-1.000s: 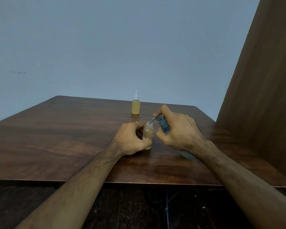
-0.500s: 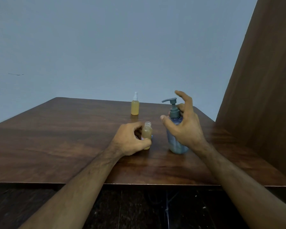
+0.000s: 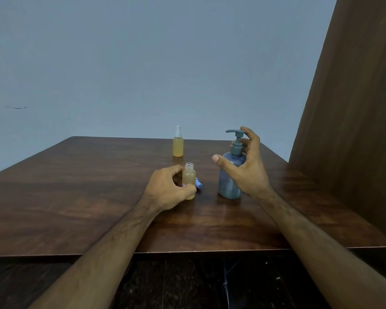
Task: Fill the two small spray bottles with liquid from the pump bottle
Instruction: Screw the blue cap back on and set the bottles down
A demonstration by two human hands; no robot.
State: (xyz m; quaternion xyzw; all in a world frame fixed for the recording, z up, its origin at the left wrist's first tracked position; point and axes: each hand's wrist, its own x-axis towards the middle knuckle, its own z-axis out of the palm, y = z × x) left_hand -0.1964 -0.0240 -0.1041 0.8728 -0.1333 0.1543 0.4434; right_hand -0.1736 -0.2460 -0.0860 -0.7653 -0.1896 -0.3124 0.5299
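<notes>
- Left hand (image 3: 167, 188) grasps the uncapped small spray bottle (image 3: 189, 180), upright on the table (image 3: 76, 186) at frame centre; amber liquid inside (label scrap red/blue, unreadable).
- Right hand (image 3: 246, 168) released, fingers spread beside the blue pump bottle (image 3: 228, 177), centre right.
- Capped spray bottle (image 3: 178, 144) stands behind, upper centre.
- Blue object (image 3: 198, 183) just behind the open bottle.

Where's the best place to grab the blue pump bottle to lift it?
Probably wrap the grip around the pump bottle at its wide, upright body, coming from its right, where the right hand hovers open; the thin neck and overhanging spout offer poorer purchase.
</notes>
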